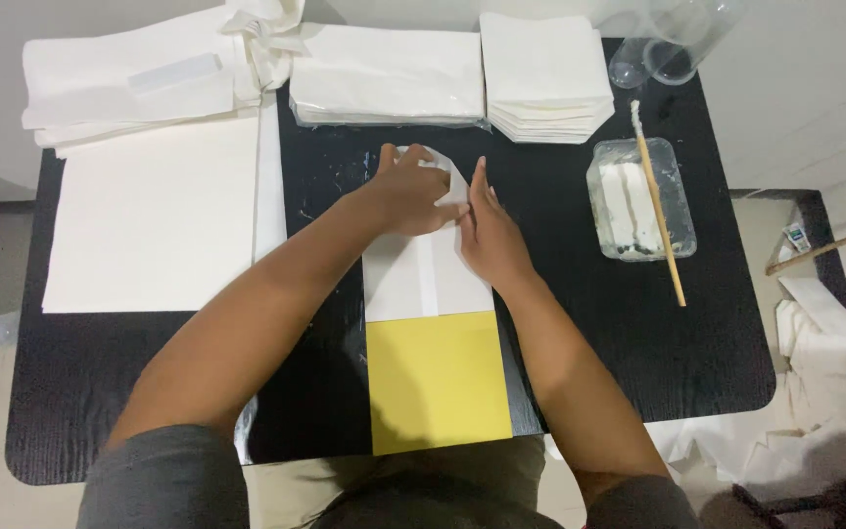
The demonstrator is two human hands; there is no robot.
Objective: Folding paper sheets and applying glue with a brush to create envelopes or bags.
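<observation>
Both hands press on a white paper bag lying flat mid-counter: the left hand pinches its folded top corner in a closed grip, the right hand lies open, flat (steadying the crease). A yellow sheet pokes out below, a glue tray sits rightward

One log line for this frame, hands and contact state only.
left hand: pressing folded top of white paper bag | right hand: flat on bag's right edge | yellow card: sticking out below bag | black table
</observation>
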